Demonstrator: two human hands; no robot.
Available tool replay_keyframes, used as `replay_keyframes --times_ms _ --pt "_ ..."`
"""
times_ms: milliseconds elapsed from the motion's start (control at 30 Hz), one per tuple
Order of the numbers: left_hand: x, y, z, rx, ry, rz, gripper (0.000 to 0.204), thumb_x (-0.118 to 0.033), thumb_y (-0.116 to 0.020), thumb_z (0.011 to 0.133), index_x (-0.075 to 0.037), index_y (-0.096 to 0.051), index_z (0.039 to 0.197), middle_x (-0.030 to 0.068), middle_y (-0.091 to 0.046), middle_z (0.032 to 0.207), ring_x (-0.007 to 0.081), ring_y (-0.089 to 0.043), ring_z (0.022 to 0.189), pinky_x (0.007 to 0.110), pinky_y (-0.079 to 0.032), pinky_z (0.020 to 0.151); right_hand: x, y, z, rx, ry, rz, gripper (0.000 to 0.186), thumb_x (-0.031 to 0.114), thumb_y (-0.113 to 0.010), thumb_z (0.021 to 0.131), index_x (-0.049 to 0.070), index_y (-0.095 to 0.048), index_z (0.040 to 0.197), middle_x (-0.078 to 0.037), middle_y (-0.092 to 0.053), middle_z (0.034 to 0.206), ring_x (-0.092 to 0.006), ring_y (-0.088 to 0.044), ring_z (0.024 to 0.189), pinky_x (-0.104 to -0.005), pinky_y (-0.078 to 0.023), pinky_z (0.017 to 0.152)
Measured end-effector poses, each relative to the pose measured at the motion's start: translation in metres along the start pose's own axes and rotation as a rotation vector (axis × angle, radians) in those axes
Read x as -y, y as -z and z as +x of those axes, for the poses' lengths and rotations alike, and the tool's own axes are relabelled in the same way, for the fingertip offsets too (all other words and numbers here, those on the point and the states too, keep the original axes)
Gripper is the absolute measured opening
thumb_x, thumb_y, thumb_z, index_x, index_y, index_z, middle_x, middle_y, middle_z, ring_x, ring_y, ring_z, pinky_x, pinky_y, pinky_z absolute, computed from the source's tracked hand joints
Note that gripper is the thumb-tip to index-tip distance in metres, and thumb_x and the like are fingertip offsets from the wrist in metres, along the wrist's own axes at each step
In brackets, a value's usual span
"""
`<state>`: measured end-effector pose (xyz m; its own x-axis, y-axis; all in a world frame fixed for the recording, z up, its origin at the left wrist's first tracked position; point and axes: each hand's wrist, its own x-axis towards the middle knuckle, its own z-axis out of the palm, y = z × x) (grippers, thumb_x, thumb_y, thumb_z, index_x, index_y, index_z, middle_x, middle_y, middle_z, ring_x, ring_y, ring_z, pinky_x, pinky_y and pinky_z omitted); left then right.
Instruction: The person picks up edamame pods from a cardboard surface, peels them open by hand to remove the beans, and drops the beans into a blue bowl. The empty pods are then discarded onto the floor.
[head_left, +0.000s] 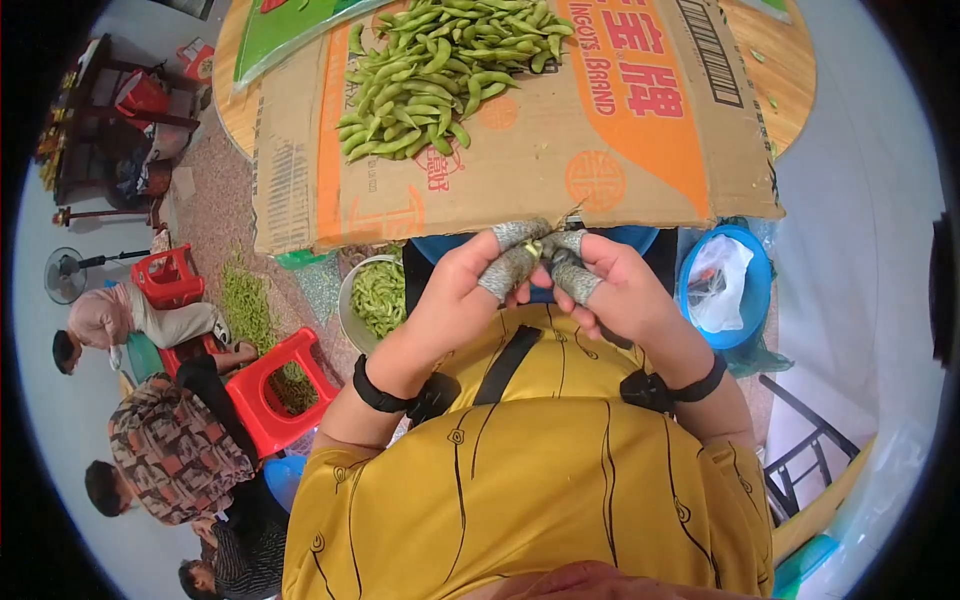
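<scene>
My left hand (pixel 470 277) and my right hand (pixel 610 283) meet in front of me, just past the near edge of a flattened cardboard sheet (pixel 530 170). Worn grey wraps cover the thumb and a finger of each. Both are closed in a pinch around a small green pod (pixel 535 246), mostly hidden by the fingertips. A thin brownish strand sticks up beside the fingers, over the cardboard edge. On the far left of the cardboard lies a heap of green soybean pods (pixel 430 85).
Under the cardboard is a round wooden table (pixel 790 60). Lower left stands a bowl of green pods (pixel 380 300); lower right, a blue basin (pixel 755 290) with a white plastic bag. Red stools (pixel 290 390), piled pods (pixel 248 305) and several seated people (pixel 180 450) are farther left.
</scene>
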<state>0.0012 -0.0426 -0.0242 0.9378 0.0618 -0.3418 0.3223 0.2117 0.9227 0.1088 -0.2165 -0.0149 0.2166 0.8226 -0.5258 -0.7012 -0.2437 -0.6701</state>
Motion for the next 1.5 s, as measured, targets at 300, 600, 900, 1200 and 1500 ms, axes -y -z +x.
replay_keyframes --times_ms 300,600,900,1200,1500 --pt "-0.001 -0.003 -0.002 -0.012 -0.228 0.697 0.051 0.013 -0.043 0.079 -0.001 -0.050 0.127 0.0107 -0.065 0.099 0.0186 -0.063 0.084 0.028 -0.049 0.078 -0.012 -0.002 0.015 -0.474 0.542 -1.063 0.023 0.014 -0.068 0.074 0.001 -0.054 0.088 -0.020 -0.058 0.078 -0.0374 -0.058 0.074 -0.0397 -0.048 0.063" --pt "0.006 0.001 0.002 -0.169 -0.393 0.657 0.048 0.007 -0.051 0.072 -0.003 -0.055 0.119 0.0201 -0.062 0.096 0.0383 -0.060 0.091 0.040 -0.050 0.077 -0.011 -0.001 0.008 -0.566 0.583 -1.335 0.019 0.010 -0.066 0.073 0.002 -0.055 0.085 -0.017 -0.058 0.073 -0.0359 -0.059 0.069 -0.0428 -0.047 0.058" --pt "0.002 0.040 -0.042 -0.266 -0.323 0.734 0.044 0.000 -0.063 0.079 -0.005 -0.057 0.121 0.0131 -0.066 0.095 0.0249 -0.065 0.084 0.031 -0.050 0.074 0.020 -0.025 0.040 -0.574 0.839 -1.375 0.017 0.013 -0.068 0.077 0.002 -0.059 0.087 -0.016 -0.059 0.076 -0.0358 -0.058 0.071 -0.0419 -0.046 0.059" --pt "0.001 0.066 -0.070 -0.564 -0.255 1.145 0.042 0.009 -0.054 0.064 -0.002 -0.061 0.103 0.0200 -0.059 0.089 0.0392 -0.057 0.087 0.044 -0.047 0.076 0.046 -0.052 0.117 -0.787 0.773 -1.557 0.021 0.020 -0.068 0.075 0.004 -0.056 0.081 -0.016 -0.058 0.074 -0.0354 -0.058 0.068 -0.0447 -0.048 0.060" --pt "0.019 0.090 -0.070 -0.513 -0.005 1.423 0.025 0.001 -0.059 0.070 -0.001 -0.061 0.095 0.0173 -0.060 0.074 0.0378 -0.058 0.075 0.045 -0.047 0.068 0.049 -0.024 0.063 -0.684 0.696 -1.231 0.019 0.016 -0.069 0.074 0.003 -0.059 0.082 -0.015 -0.063 0.077 -0.0319 -0.062 0.067 -0.0379 -0.049 0.059"
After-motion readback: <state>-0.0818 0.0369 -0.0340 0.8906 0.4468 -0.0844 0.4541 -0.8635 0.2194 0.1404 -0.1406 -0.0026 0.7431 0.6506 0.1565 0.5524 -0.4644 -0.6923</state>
